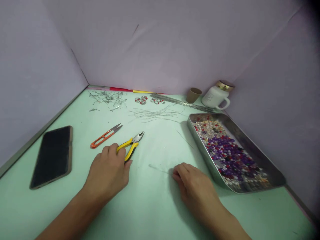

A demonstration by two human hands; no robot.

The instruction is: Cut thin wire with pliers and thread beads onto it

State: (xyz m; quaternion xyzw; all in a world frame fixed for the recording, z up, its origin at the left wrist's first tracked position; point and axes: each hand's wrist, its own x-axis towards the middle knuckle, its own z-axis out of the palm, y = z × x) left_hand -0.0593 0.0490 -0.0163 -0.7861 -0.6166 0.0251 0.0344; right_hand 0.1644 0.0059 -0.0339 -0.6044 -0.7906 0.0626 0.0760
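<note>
My left hand is closed around the handles of yellow-and-black pliers, whose jaws point away from me to the upper right. Just beyond that hand lie orange thread snips, blades toward the pliers. My right hand rests low over the table, its fingertips pinched on a thin wire. The wire's left end looks bent into a narrow loop and sticks out toward the middle. To the right of this hand stands a metal tray of purple, red, white and gold beads.
A dark phone lies at the left. Along the back are a heap of small wire pieces, beaded pieces, loose long wires and a bundle of straight rods. A brown cup and a lidded white mug stand back right.
</note>
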